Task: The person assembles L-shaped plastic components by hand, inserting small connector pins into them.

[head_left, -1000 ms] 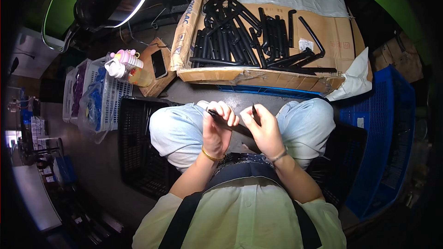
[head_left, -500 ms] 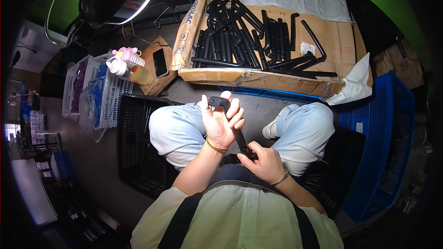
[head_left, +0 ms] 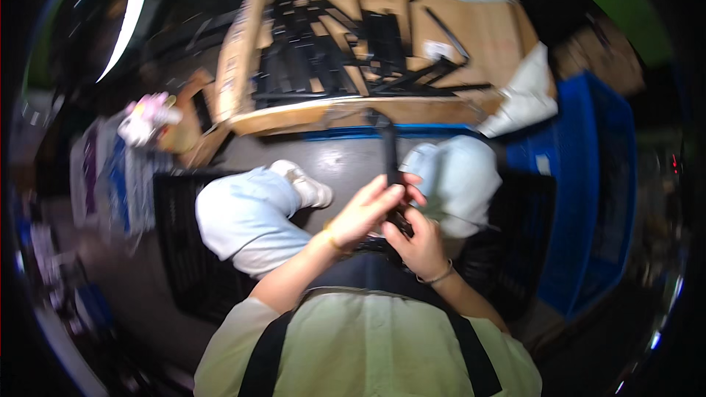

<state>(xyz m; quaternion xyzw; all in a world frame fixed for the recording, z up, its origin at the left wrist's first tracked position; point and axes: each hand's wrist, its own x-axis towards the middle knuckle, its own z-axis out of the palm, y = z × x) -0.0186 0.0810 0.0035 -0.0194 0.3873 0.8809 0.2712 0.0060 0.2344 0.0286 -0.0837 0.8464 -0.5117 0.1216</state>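
Note:
A black bar (head_left: pixel 389 148) with a bent upper end stands up in front of my lap, its lower end hidden between my hands. My left hand (head_left: pixel 368 209) is wrapped round its lower part. Just below and to the right, my right hand (head_left: pixel 419 241) is closed at the bar's bottom end, thumb and fingers pinched together. Beyond them, many similar black bent bars (head_left: pixel 316 59) lie heaped in a brown cardboard box (head_left: pixel 294 116). Motion blurs the whole view, so the bar's fine details do not show.
Blue crate (head_left: pixel 588 198) at the right; black crates (head_left: pixel 173 228) beside both legs. A pink and white bottle (head_left: pixel 151 119) stands at the left near a white basket (head_left: pixel 95 176). White cloth (head_left: pixel 526 99) hangs over the box's right corner. A bright lamp (head_left: pixel 129 22) is at upper left.
My left hand has moved from the bar's bent top down to its lower part, near my right hand. The bar is now more upright. The view has shifted and my left foot shows.

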